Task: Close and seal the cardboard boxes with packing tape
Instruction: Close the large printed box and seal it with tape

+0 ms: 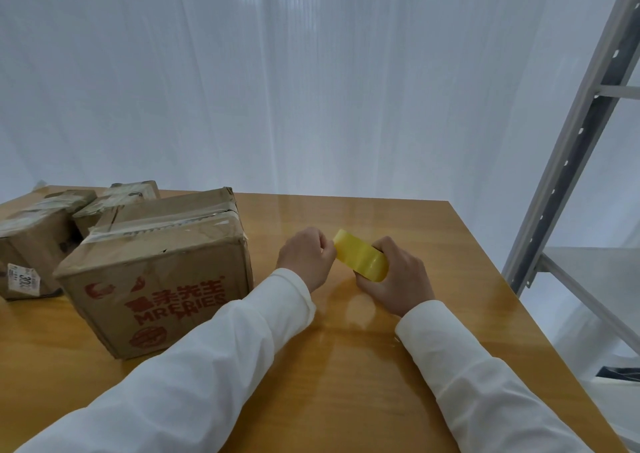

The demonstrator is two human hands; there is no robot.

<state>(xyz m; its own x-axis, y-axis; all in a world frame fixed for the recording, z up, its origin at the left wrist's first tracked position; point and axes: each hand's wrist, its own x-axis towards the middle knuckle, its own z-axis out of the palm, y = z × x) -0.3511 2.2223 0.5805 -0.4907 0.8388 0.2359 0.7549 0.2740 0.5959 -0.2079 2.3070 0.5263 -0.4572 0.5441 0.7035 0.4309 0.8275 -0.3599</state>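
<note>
Your right hand (pixel 394 276) gripped the yellow tape roll (pixel 362 256) just above the table (pixel 346 366), fingers curled round it; your left hand (pixel 306 256) pinched at the roll's edge, likely hunting the loose end. Step looked like freeing the tape, nothing pulled out yet. Next you needed a peeled strip carried left to the printed box (pixel 156 279), flaps shut, old tape on top. Two smaller boxes (pixel 38 230) sat behind it

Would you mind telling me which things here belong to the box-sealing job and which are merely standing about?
Belongs to the job:
yellow tape roll, gripped by the right hand, left hand pinching at its edge
large printed box
two smaller boxes behind it

Just there:
metal shelving
wooden table
</note>
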